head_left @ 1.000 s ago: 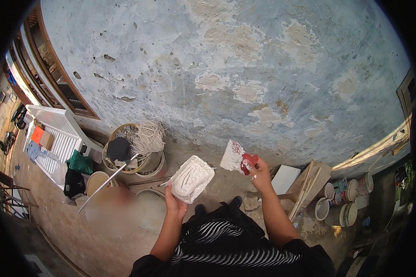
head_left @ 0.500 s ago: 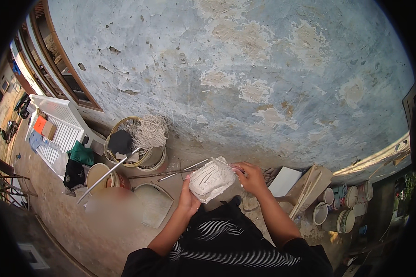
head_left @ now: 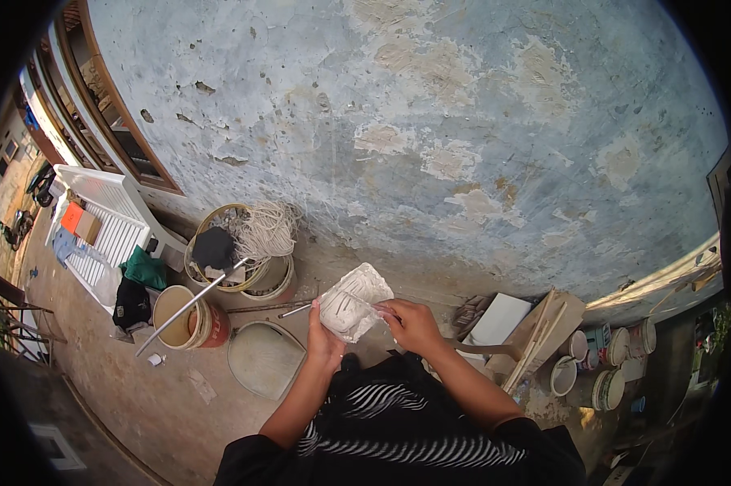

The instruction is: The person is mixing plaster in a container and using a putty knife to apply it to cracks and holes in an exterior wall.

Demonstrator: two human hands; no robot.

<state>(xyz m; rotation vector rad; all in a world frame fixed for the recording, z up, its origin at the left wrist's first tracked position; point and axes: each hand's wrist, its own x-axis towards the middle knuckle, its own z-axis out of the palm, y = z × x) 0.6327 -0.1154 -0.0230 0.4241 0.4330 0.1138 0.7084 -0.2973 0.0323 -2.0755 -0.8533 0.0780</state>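
Note:
A small rectangular tub of pale putty [head_left: 351, 298] is tilted in front of my body, with grooves across the putty. My left hand [head_left: 326, 347] grips the tub from its left side, the thumb along its edge. My right hand [head_left: 414, 326] is closed at the tub's right edge on a putty knife, whose thin blade reaches over the putty. The fingers hide most of its handle. Beyond my hands rises a worn blue-grey wall [head_left: 301, 113] with several rough, pale patches of filler.
Left stand a bucket [head_left: 213, 330] with a metal pole [head_left: 189, 314] across it, a basket holding a white rope bundle [head_left: 266, 232], and a white slatted bench [head_left: 98, 271]. A round basin [head_left: 260, 360] lies nearer. Boards [head_left: 544, 336] and several paint pails [head_left: 609, 389] stand right.
The tub has tilted and shifted slightly, its putty surface turned more into view. My right hand has moved left and down, bringing the putty knife over the putty.

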